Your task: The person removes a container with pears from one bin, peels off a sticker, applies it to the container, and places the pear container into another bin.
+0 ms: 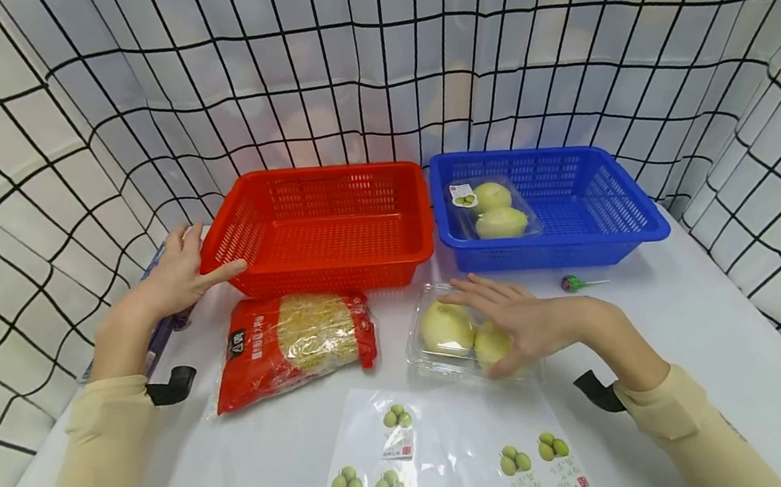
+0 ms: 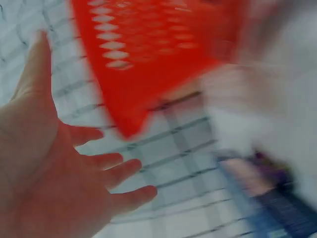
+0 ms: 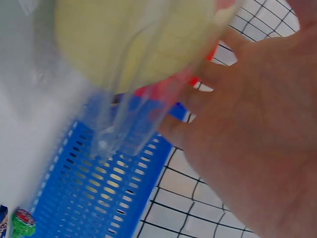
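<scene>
While noodle bag [image 1: 295, 345] lies beside it, red basket [image 1: 323, 224] fronts left hand [image 1: 177, 275].

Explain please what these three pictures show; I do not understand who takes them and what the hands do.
A person wears three cameras: one on the head, one on each wrist. The head view looks down at a white table. On it stand a red basket, empty, and a blue basket with a pear pack inside. A noodle bag, a lollipop and printed label sheets also lie there. The left hand touches the red basket's corner with open fingers. The right hand rests on a clear box of pears. The wrist views show these closer, blurred.
</scene>
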Available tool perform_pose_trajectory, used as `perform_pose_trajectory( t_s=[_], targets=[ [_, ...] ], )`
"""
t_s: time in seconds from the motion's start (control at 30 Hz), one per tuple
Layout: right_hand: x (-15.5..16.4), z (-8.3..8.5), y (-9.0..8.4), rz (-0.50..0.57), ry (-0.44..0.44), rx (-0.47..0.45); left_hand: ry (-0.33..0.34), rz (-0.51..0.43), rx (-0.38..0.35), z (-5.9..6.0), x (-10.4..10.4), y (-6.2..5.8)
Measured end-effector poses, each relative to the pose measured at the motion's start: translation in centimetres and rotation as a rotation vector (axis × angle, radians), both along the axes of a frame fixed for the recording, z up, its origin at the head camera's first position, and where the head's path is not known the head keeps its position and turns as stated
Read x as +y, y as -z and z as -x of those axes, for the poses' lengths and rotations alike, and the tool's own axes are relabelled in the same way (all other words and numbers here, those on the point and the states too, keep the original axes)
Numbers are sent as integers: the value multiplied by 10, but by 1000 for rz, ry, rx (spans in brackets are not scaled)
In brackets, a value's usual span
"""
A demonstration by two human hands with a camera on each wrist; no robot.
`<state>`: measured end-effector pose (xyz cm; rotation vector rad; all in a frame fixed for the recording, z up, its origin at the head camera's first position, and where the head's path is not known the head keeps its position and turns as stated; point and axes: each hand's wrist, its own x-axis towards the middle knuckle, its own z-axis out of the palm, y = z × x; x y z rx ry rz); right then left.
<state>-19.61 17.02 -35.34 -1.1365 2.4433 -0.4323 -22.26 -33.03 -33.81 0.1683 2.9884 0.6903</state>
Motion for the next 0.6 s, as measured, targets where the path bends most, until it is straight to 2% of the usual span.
perform_pose_trajectory(
  t_s=[0.1, 0.2, 0.27, 0.37, 0.43, 0.5, 0.6],
  targets=[
    [0, -2, 0, -27, 17, -1, 24, 168, 56, -17, 28, -21],
    [1, -3, -2, -43, 18, 2, 137, 264, 101, -40, 72, -37],
    [0, -3, -4, -50, 17, 11, 226, 292, 99, -60, 102, -39],
    [-2, -2, -7, -56, 12, 28, 355, 322, 65, -90, 139, -29],
    [-3, -2, -9, -68, 14, 31, 409, 348, -1, -107, 159, -17],
    [-3, -4, -10, -82, 17, 32, 449, 413, -42, -120, 176, -4],
    [-5, -9, -10, -94, 28, 39, 482, 579, -64, -131, 193, 11]
  ],
)
